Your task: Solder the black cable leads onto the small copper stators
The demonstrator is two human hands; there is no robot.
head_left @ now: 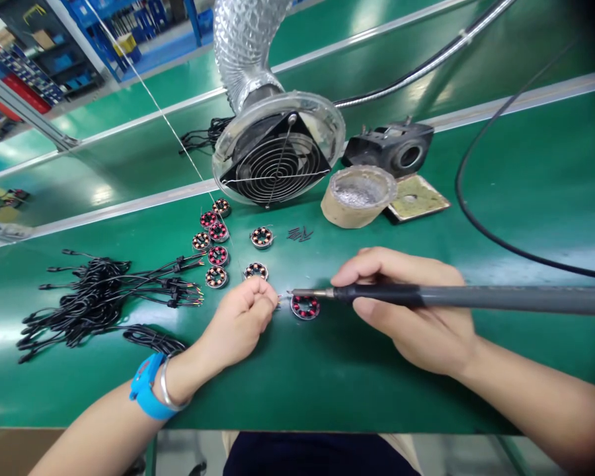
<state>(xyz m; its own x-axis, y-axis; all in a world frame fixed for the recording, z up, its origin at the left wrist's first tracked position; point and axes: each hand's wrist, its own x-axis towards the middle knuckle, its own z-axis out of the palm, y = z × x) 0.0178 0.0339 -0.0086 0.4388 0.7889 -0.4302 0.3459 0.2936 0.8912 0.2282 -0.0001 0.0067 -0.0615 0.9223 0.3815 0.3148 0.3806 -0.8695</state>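
My right hand grips a soldering iron by its dark handle, the tip pointing left. That tip meets a thin wire end pinched between the closed fingers of my left hand. Just below the tip lies a motor stator with red windings, flat on the green bench. Another stator, copper-wound, is partly covered by my left hand. A black coiled cable lies by my left wrist. What else sits inside the left fingers is hidden.
Several stators and a copper-wound one stand behind my left hand. Black cables are piled at left. A fume extractor fan hangs ahead. Dark sleeves, a solder-crusted cup, a sponge tray and an iron stand lie beyond.
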